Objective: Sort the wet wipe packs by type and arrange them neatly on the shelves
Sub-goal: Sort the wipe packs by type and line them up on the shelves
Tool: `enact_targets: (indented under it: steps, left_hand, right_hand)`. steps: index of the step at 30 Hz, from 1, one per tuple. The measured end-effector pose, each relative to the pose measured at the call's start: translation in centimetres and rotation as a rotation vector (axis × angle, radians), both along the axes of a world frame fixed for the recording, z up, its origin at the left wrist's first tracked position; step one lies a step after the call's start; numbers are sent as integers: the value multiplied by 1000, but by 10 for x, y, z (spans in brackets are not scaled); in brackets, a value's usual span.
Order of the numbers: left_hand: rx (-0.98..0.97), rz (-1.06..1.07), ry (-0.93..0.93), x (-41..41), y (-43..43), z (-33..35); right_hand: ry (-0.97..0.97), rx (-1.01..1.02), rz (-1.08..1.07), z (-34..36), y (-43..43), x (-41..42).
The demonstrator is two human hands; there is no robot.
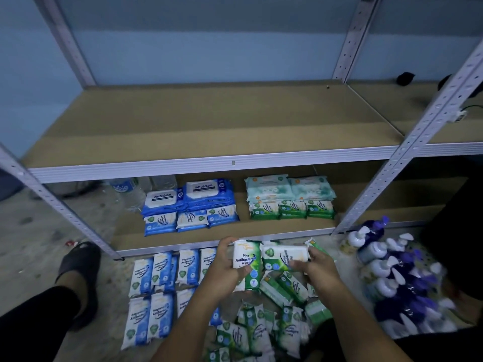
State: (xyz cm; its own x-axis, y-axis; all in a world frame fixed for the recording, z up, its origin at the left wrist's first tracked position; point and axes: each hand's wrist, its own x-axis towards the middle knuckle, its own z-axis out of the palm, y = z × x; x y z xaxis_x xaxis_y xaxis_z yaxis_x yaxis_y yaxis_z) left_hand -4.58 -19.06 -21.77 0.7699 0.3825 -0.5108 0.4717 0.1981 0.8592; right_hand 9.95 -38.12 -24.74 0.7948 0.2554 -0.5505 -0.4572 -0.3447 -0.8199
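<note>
Loose green-and-white plastic wipe packs (261, 333) lie heaped on the grey concrete floor (31, 231) nearest the viewer. They are too jumbled to count surely, though I make out roughly ten. Above them, just off the front edge of the lower shelf board (183, 240), the left hand (226, 261) grips one green pine antibacterial pack (245, 257) upright, fingers curled round its left side. The right hand (317, 265) pinches a second green pack (283, 253) lying crosswise against the first.

The step looks like gathering green packs into a bundle. Next they want squaring up and setting down beside the three green packs (291, 209) rowed toward the board's right end, in front of two piles of pale teal packs (287, 188). Left of that row, three small blue-and-white packs (192, 219) sit before two large blue lidded packs (209, 197). On the floor by the board's front left corner, at least seven blue packs (156, 291) lie in two rows, some hidden by the arm.
</note>
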Motion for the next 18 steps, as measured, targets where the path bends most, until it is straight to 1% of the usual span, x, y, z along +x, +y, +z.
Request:
enact_targets:
  steps: [1, 3, 5, 7, 15, 18]
  left_hand:
    - [10, -1, -3, 0, 0, 0]
    - [13, 4, -20, 1, 0, 2]
    - [23, 12, -38, 3, -1, 4]
    - [51, 19, -44, 5, -1, 3]
    - [85, 62, -51, 6, -1, 3]
    - [131, 84, -31, 6, 0, 1]
  right_hand:
    - [-16, 31, -81, 5, 0, -1]
    - [-35, 154, -237, 8, -1, 1]
    - [3, 323, -381, 12, -2, 2]
    - [34, 429, -472, 18, -1, 7]
    - [11, 349, -420, 23, 1, 8]
    - [-61, 283, -332, 21, 3, 5]
